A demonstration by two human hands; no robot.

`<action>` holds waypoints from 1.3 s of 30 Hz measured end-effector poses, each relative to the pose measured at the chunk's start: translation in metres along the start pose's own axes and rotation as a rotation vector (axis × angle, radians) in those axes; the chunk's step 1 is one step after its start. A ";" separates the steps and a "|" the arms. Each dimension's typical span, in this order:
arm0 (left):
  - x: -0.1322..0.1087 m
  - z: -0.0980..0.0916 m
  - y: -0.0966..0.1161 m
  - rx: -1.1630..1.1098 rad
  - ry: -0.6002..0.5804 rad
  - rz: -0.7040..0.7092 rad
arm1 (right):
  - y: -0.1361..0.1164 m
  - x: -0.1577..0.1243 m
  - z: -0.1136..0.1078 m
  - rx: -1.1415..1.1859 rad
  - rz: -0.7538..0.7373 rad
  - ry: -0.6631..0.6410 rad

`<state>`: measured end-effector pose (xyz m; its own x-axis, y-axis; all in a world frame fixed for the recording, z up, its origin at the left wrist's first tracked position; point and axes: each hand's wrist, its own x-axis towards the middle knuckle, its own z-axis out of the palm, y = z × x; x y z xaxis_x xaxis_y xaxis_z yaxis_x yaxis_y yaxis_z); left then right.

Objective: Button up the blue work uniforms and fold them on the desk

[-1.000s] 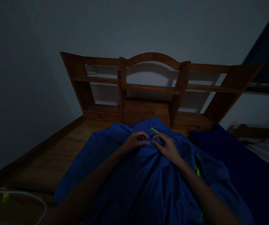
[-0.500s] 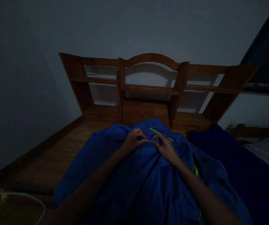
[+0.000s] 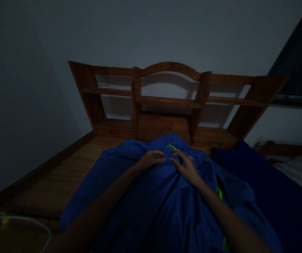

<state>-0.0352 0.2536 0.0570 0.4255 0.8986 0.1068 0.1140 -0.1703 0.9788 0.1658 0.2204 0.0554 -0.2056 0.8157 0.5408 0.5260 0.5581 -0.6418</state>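
A blue garment with neon-green trim (image 3: 153, 196) lies spread over a wooden bed platform (image 3: 61, 175). My left hand (image 3: 149, 160) rests near the garment's far end, fingers curled and pinching a fold of the cloth. My right hand (image 3: 186, 167) sits just to its right, fingertips bent and pressed into the same bunched fabric. The two hands almost touch at the fold. The room is dim, so fine detail of the cloth under the fingers is hard to make out.
A wooden headboard with shelves (image 3: 169, 102) stands against the wall behind the garment. A darker blue cloth (image 3: 267, 189) lies at the right. A white cable (image 3: 27, 223) curves at the lower left. Bare wood shows on the left side.
My hands have stayed on the same fold with small finger shifts; the left fingers have flattened a little. The view has dropped slightly.
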 end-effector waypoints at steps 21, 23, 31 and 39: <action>-0.001 0.002 0.004 0.014 -0.001 -0.065 | -0.006 -0.002 -0.001 -0.005 -0.031 0.010; 0.001 0.002 0.002 0.005 -0.004 -0.067 | -0.006 -0.002 -0.001 -0.006 -0.036 0.006; 0.000 0.001 0.003 -0.002 -0.074 -0.069 | -0.005 -0.001 0.001 0.012 -0.035 0.003; 0.000 0.005 -0.001 -0.006 -0.053 0.033 | -0.005 -0.001 0.000 0.024 -0.026 -0.008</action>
<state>-0.0311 0.2514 0.0546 0.4759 0.8698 0.1300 0.0933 -0.1969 0.9760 0.1632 0.2172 0.0583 -0.2260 0.8017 0.5533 0.5000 0.5830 -0.6405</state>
